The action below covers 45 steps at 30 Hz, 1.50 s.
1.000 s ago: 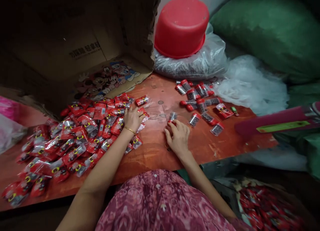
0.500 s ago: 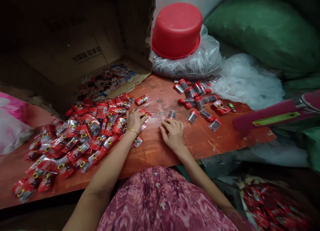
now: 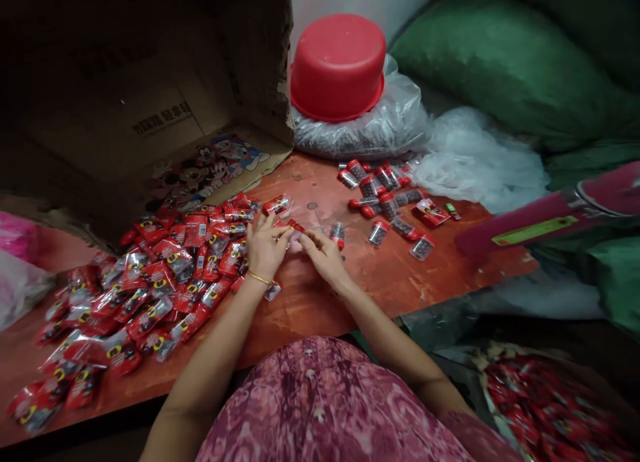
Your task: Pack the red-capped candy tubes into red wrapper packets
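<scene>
orange-red tabletop (image 3: 310,315) runs across the middle of the frame, dimly lit, with a big brown cardboard box (image 3: 200,99) open at the upper left and an upturned red plastic basin (image 3: 340,62) at the top centre, sitting on a clear plastic bag of dark contents (image 3: 360,135); a broad heap of red-and-clear plastic packets (image 3: 160,275) fills the left of the frame, while a loose group of small clear cylinders with red caps and dark contents (image 3: 385,205) lies right of centre; what has just changed is the right hand (image 3: 325,257), which half a second ago was beside a single clear cylinder with a red cap (image 3: 337,233) and has since swung over to meet the left hand (image 3: 265,249), leaving that cylinder on the tabletop just right of its fingers; both hands now come together near the centre of the frame, at the right edge of the heap, on one small red-and-clear packet (image 3: 296,226); each seems to pinch it narrowly between thumb and forefinger, the left hand's other fingers fanned out, though just how they grip its film is too small to tell; i judge that the work has passed from handling the cylinder to handling the packet with both hands, with that cylinder outside it
</scene>
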Each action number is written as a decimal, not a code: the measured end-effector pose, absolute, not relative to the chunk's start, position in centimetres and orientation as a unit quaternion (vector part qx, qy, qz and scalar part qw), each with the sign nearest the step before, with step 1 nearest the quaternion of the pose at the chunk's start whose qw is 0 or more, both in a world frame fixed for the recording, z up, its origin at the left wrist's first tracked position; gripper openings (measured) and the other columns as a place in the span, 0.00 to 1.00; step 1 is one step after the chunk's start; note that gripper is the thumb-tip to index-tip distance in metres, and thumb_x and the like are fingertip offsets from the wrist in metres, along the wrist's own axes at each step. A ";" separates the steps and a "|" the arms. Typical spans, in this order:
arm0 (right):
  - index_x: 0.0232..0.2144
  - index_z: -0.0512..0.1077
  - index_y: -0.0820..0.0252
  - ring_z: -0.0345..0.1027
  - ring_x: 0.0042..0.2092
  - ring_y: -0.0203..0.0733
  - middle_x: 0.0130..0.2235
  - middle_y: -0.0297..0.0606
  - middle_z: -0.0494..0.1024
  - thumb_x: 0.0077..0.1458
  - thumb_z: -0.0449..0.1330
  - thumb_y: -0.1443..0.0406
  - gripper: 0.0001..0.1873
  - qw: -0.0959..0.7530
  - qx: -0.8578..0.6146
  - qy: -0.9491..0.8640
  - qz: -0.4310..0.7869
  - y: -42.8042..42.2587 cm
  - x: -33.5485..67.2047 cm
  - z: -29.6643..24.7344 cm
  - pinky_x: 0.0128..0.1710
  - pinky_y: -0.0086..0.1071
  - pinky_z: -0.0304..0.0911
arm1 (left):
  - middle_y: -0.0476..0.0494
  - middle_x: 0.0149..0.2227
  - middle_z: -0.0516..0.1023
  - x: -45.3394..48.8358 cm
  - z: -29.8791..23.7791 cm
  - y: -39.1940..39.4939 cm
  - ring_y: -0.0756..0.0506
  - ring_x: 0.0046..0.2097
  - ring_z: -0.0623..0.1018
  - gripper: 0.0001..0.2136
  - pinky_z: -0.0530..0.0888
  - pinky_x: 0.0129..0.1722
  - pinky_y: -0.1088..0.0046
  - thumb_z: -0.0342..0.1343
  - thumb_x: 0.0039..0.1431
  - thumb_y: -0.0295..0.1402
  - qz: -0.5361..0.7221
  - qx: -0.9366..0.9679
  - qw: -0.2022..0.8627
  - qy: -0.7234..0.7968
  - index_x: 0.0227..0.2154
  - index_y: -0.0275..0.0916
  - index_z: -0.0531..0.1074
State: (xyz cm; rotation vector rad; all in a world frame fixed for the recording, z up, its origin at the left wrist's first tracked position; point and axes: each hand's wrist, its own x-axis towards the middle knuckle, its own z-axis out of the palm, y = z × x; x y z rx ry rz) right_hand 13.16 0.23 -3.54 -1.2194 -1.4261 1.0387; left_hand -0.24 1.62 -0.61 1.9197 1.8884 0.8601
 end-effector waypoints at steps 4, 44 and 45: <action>0.19 0.66 0.60 0.61 0.25 0.34 0.21 0.32 0.68 0.52 0.52 0.50 0.21 0.522 -0.483 -0.530 0.462 1.3 12.3 -3.5 0.27 0.28 0.59 | 0.42 0.55 0.69 0.6 -0.4 0.1 0.39 0.58 0.65 0.12 0.53 0.59 0.55 0.55 0.52 0.37 0.381 0.636 0.173 0.648 0.39 0.45 0.76; 0.36 0.69 0.62 0.62 0.22 0.34 0.20 0.31 0.69 0.61 0.45 0.61 0.16 0.294 -0.479 -0.747 0.354 -2.3 22.7 -3.0 0.25 0.27 0.58 | 0.49 0.22 0.76 1.4 0.1 -1.5 0.53 0.23 0.73 0.17 0.69 0.24 0.80 0.70 0.30 0.40 0.475 0.145 0.685 0.533 0.22 0.35 0.72; 0.35 0.69 0.62 0.60 0.20 0.33 0.18 0.29 0.67 0.60 0.45 0.61 0.15 0.303 -0.469 -0.733 0.389 -3.0 22.3 -2.3 0.23 0.26 0.57 | 0.49 0.22 0.76 1.5 0.1 -1.6 0.53 0.23 0.73 0.17 0.69 0.25 0.80 0.70 0.30 0.40 0.476 0.148 0.684 0.532 0.22 0.35 0.72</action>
